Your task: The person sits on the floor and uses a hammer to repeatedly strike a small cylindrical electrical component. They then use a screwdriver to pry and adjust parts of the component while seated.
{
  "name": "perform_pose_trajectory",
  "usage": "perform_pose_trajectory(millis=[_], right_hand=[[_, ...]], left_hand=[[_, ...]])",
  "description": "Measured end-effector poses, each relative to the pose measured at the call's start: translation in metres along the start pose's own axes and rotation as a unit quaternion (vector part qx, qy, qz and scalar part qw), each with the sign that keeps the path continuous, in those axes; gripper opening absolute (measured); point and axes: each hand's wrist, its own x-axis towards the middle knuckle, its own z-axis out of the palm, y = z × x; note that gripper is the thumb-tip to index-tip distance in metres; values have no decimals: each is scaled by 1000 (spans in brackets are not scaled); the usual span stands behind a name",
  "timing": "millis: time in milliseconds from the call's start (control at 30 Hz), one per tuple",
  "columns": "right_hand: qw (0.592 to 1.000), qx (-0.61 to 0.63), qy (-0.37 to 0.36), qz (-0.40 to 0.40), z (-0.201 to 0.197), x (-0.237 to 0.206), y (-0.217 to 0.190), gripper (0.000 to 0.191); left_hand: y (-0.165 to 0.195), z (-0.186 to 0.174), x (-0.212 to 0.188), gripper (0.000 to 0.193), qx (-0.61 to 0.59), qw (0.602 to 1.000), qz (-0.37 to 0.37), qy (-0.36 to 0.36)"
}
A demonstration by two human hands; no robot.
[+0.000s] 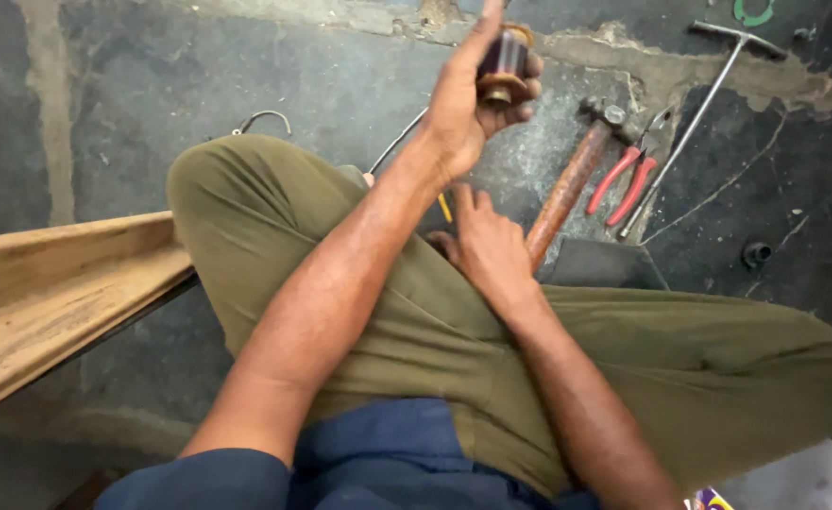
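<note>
Resting inside the raised left hand (468,104), a copper-wound spool (503,59).

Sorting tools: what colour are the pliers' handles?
Red, on the pliers lying on the floor, seen in the head view.

Dark grey stone floor (199,76), rough and stained, crossed by pale cracked mortar seams (624,42) along the far side. At the near left, a slanting wooden plank (48,283) with a raised edge. Far right on the floor: a hammer (572,179) with a rusty handle, red-handled pliers (624,179), a metal T-shaped rod (695,123). Flat, even light, soft shadows.
</note>
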Motion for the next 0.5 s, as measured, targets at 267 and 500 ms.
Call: perform_pose_trajectory(millis=[267, 500], right_hand=[[928, 181, 323, 29, -24, 7, 49, 39], [938, 128, 322, 20, -82, -63, 43, 46]], left_hand=[[-23, -10, 3, 31, 261, 964, -13, 39], [-41, -5, -13, 65, 189, 969, -158, 36]])
